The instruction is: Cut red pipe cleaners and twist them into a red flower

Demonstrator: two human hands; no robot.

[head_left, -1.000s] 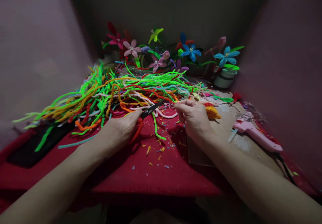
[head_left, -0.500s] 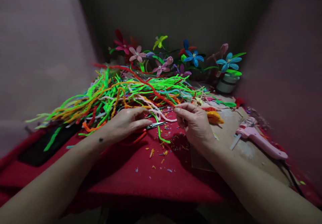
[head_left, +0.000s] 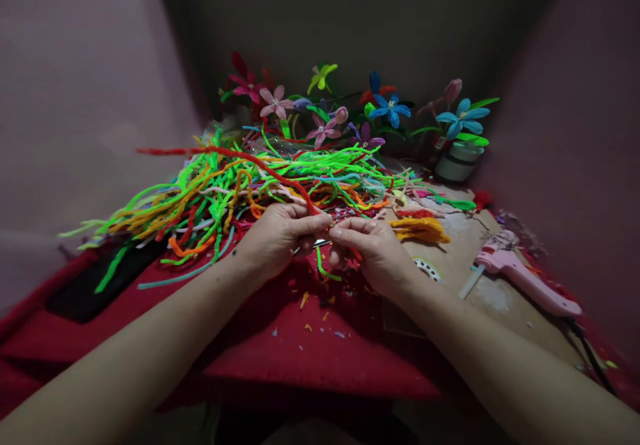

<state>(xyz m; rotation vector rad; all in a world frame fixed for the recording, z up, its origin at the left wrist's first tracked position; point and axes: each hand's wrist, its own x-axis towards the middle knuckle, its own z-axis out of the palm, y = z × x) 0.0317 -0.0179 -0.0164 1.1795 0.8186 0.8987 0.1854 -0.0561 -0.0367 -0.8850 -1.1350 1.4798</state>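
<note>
Off the silver-bladed scissors (head_left: 321,243), mostly hidden beneath on the red cloth (head_left: 310,365), and now pinching the long, fuzzy red craft stem (head_left: 240,155) between thumb and fingers of the left hand (head_left: 277,235), with fingertips of the right hand (head_left: 373,248) closed just beside, apparently on its near end. Trailing its loose end far left, above the tangled heap of green, orange and white fuzzy stems (head_left: 330,159); freed up, seemingly, for two-handed work on that stem.

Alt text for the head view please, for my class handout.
A left hand and right hand pinch a red pipe cleaner above a red tablecloth. Beyond are multicoloured pipe cleaners and fuzzy flowers; a pink glue gun lies on cardboard.
</note>
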